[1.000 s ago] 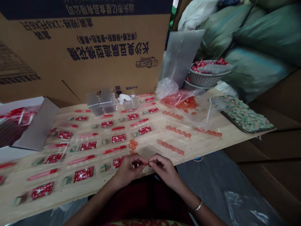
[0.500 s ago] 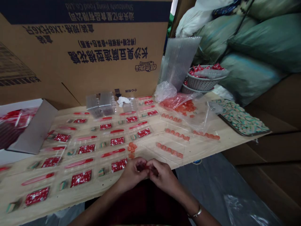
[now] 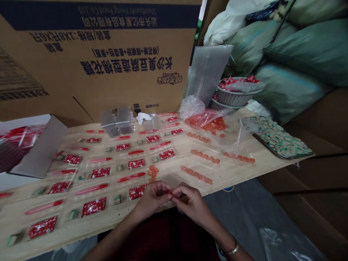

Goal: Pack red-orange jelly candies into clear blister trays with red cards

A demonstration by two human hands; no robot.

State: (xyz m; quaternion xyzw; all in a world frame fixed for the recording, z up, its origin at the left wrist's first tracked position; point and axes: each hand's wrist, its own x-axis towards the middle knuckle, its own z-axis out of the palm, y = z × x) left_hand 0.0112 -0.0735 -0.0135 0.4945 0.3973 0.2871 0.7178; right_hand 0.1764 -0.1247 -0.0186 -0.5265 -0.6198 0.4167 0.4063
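Observation:
My left hand (image 3: pixel 152 198) and my right hand (image 3: pixel 191 203) meet fingertip to fingertip at the near edge of the wooden board (image 3: pixel 239 170). Both are pinched on a small orange-red sweet (image 3: pixel 170 192) between them. Just beyond my fingers lies a small heap of loose orange sweets (image 3: pixel 152 172). To the right of it, clear trays hold rows of orange sweets (image 3: pixel 196 174). On the left, rows of clear trays each hold a red packet (image 3: pixel 94 206) and a red stick.
A big cardboard box (image 3: pixel 108 58) stands behind the board. At the back right are a clear bag of orange sweets (image 3: pixel 214 125), a stack of clear trays (image 3: pixel 208 70), a basket of red packets (image 3: pixel 235 94) and a tray of green sweets (image 3: pixel 281 139). Green sacks lie beyond.
My hands have stayed together at the board's near edge, working the small sweet; they drew closer and shifted slightly right. The camera view rose a little.

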